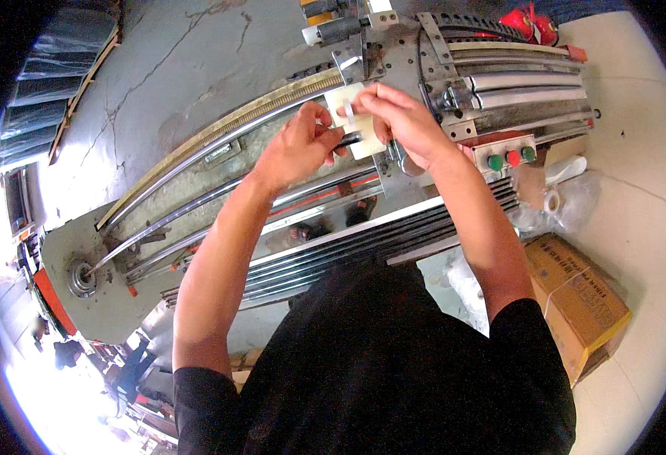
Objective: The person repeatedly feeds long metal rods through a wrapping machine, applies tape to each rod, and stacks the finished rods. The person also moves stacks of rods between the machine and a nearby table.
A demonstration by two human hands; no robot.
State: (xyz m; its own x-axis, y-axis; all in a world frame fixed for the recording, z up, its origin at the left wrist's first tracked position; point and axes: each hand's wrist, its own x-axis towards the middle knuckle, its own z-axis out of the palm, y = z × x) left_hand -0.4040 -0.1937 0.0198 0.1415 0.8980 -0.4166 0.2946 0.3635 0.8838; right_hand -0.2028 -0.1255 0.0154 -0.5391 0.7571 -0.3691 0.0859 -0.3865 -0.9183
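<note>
Both my hands are over the carriage of a long metal machine, at a cream-white block (363, 144). My left hand (299, 148) is closed at the block's left side, thumb and fingers pinched on a short black rod-like piece (350, 139) that reaches the block. My right hand (405, 121) is curled over the block's upper right, its index finger beside a small pale strip (349, 108). Its fingertips are partly hidden, so what they grip cannot be made out. A rounded metal part (410, 163) sits just below my right hand.
Shiny rails (158, 231) run left from the carriage plate (401, 68). A button box (504, 155) with green and red buttons is at the right. Several dark rods (303, 265) lie along the near side. A cardboard box (576, 303) and clear plastic wrap (576, 201) are on the right.
</note>
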